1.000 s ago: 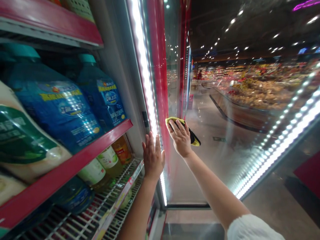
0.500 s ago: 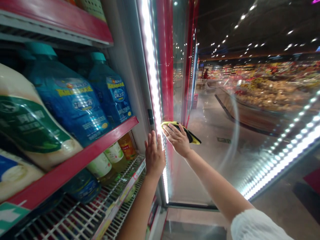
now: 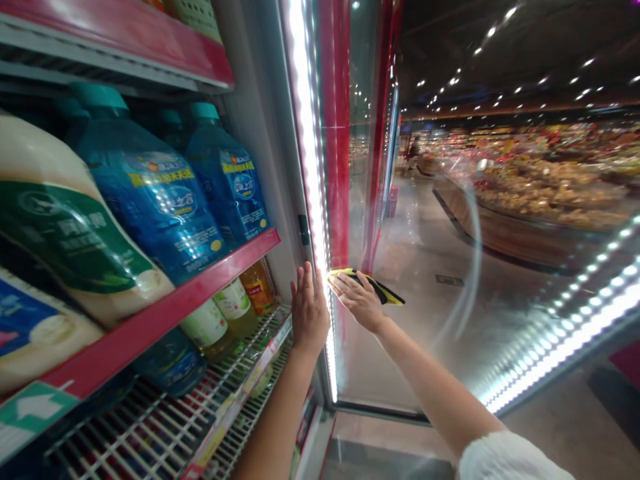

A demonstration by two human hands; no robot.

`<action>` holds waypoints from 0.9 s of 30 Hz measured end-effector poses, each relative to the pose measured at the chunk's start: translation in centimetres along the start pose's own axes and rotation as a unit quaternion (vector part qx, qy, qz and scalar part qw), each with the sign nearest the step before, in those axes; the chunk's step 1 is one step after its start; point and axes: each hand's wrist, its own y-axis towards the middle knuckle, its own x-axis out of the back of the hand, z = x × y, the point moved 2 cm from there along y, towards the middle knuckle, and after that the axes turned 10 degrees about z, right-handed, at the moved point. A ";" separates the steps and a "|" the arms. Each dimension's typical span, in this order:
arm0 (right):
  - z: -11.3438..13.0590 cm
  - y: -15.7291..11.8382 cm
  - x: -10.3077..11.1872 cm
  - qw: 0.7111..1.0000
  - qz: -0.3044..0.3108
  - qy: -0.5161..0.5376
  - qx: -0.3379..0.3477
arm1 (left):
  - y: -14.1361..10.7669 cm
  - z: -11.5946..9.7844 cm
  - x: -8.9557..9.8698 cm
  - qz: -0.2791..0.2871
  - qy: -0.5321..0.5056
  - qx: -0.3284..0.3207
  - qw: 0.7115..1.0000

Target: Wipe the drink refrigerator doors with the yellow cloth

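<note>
My right hand [image 3: 359, 300] presses a yellow and black cleaning cloth [image 3: 390, 293] against the inner side of the glass door [image 3: 395, 360], beside the lit strip. Its fingers lie stretched over the cloth, and one corner of the cloth sticks out to the right. Just left of it, my left hand [image 3: 309, 310] is upright with fingers extended, its palm side hidden. It rests at the bright LED strip [image 3: 311, 147] along the cooler's edge and holds nothing that I can see.
Large blue bottles [image 3: 165, 193] and a white jug with a green label [image 3: 75, 227] stand on the left shelf. Below, juice bottles [image 3: 233, 307] sit on a wire rack [image 3: 150, 433]. Through the glass, a produce display [image 3: 550, 193] shows across the shop floor.
My right hand has slid the cloth a little down the glass. My left hand stays in nearly the same place. The camera view has shifted slightly.
</note>
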 end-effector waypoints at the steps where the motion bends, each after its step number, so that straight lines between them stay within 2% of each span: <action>1: 0.1 -1.0 -0.2 1.000 0.009 0.003 0.020 | -0.1 -0.2 0.0 0.001 0.001 -0.005 1.000; 4: -0.5 -2.2 0.4 0.999 0.029 0.002 0.035 | -0.4 -0.7 -0.1 0.008 0.000 -0.023 1.000; 9: -3.2 -1.2 3.1 0.994 -0.019 -0.019 -0.110 | -0.6 -1.6 -0.6 0.029 -0.025 -0.028 0.999; 13: -2.7 -4.5 2.8 0.988 -0.046 -0.055 -0.135 | -0.8 -2.8 -1.5 0.032 -0.039 -0.038 0.998; 16: -2.3 -6.7 2.6 0.992 -0.019 -0.071 -0.104 | -0.8 -3.9 -2.3 0.047 -0.036 -0.064 0.996; 18: -3.1 -7.3 3.2 0.992 -0.004 -0.080 -0.094 | -0.7 -4.7 -3.0 0.060 -0.040 -0.090 0.993; 20: -4.7 -7.9 4.1 0.988 -0.013 -0.090 -0.124 | -0.5 -5.4 -3.7 0.075 -0.049 -0.111 0.990; 23: -6.4 -9.9 4.8 0.973 -0.066 -0.101 -0.197 | -0.3 -6.2 -5.0 0.102 -0.052 -0.118 0.986; 25: -6.1 -11.7 4.4 0.962 -0.104 -0.104 -0.229 | -0.2 -6.5 -5.7 0.113 -0.048 -0.108 0.986; 27: -5.1 -12.9 3.6 0.956 -0.119 -0.112 -0.245 | -0.2 -6.6 -6.2 0.116 -0.046 -0.100 0.987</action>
